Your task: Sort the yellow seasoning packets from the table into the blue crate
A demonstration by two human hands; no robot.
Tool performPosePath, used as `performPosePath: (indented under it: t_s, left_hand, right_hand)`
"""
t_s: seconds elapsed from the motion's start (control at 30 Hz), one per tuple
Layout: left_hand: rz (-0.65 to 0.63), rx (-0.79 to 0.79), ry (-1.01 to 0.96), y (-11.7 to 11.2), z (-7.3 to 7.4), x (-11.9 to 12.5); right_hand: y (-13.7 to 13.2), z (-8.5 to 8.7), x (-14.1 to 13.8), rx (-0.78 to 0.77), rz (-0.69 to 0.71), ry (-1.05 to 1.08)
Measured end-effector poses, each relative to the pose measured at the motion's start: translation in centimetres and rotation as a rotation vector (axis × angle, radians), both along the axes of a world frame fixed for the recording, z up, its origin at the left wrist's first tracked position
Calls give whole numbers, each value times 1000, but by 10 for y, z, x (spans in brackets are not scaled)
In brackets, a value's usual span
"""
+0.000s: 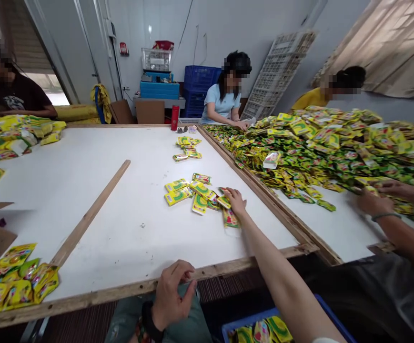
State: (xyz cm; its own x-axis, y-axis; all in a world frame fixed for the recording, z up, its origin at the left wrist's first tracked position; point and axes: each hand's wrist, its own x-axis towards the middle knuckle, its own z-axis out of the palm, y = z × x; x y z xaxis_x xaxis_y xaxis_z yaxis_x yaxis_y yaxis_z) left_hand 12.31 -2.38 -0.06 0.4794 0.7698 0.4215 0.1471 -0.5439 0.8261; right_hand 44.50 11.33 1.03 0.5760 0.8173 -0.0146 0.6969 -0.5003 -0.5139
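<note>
My right hand (pixel 237 202) reaches over the white table (pixel 128 224), its fingers closed on a yellow-and-green packet (pixel 224 202) at the right end of a loose group. Another packet (pixel 231 219), slightly blurred, lies just under that hand. Left of it, several more packets (pixel 202 189) overlap one another on the tabletop. My left hand (pixel 174 295) rests by the table's near wooden edge, a dark band at its wrist. Its fingers are loosely bent, the thumb stands apart, and nothing shows in it.
A wooden rail (pixel 264 197) divides my table from a large packet heap (pixel 299 147), where a co-worker's hands (pixel 374 202) work. A loose wooden strip (pixel 92 212) lies left, near more packets (pixel 17 281). Below the edge sits a blue crate (pixel 228 326). A red bottle (pixel 174 118) stands at the back.
</note>
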Motion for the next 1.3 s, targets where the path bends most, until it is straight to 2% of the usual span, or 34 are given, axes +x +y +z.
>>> performPosePath:
  t_s: [0.13, 0.23, 0.37, 0.47, 0.6, 0.73, 0.8, 0.9, 0.97, 1.07, 1.13, 1.17, 1.23, 1.3]
  left_hand:
    - [91, 7, -40, 0, 2, 2]
    - [235, 3, -78, 1, 1, 4]
    - [349, -37, -146, 5, -4, 4]
    - [376, -124, -205, 6, -5, 1]
    - [356, -318, -280, 0, 5, 0]
    - [315, -383, -327, -9, 16, 2]
    - [364, -394, -282, -9, 19, 1]
    - [444, -396, -165, -4, 17, -3]
    - [486, -349, -73, -1, 13, -4]
    - [524, -156, 17, -2, 2, -2]
    - [522, 32, 15, -5, -8, 1]
    - [529, 113, 5, -6, -13, 1]
    - [552, 194, 7, -8, -21, 1]
    - [544, 180, 50, -8, -24, -1]
  right_hand:
    - [-5, -12, -73, -27, 167, -67]
    - [-17, -8, -118, -47, 321, -115]
    - [-26, 4, -135, -41, 540, -91]
    - [-32, 10, -136, 18, 611, -50]
    - [-65, 8, -164, 186, 526, -29]
    - [-125, -7, -217, 530, 437, 170]
    - [-153, -13, -233, 559, 471, 344]
    - [-179, -10, -235, 467, 517, 663]
    - [-184, -2, -227, 420, 488, 933]
    - [-177, 11, -219, 420, 280, 1238]
    - [-167, 16, -220, 450, 136, 1261]
    - [-162, 19, -221, 460, 106, 1237]
    - [-155, 23, -222, 448, 149, 1160]
    - [-153, 28, -219, 431, 239, 1070]
